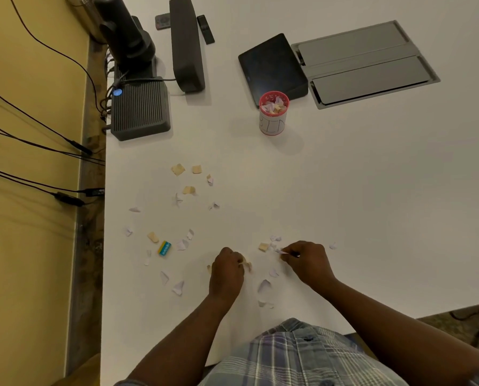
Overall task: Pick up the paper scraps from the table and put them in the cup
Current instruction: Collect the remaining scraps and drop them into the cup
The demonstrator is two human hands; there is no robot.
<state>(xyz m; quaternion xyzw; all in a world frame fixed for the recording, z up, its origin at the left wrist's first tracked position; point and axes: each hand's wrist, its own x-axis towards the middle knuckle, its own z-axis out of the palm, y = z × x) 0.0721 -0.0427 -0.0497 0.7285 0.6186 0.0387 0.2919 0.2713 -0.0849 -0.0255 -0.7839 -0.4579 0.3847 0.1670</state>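
The right hand (306,261) pinches a white scrap (280,251) between fingertips and thumb, low over the table (372,204). The left hand (227,270) is curled over tan scraps (246,265) that poke out beside its fingers. The one cup (273,113), red-rimmed and already holding scraps, stands well apart, straight ahead of the hands and slightly nearer the right one, so I judge that hand has the shorter carry. About two dozen scraps still lie loose, though small white ones are hard to count: a handful around the hands and roughly fifteen spread to the left, about five of them tan. One small eraser (164,248) lies among those left scraps.
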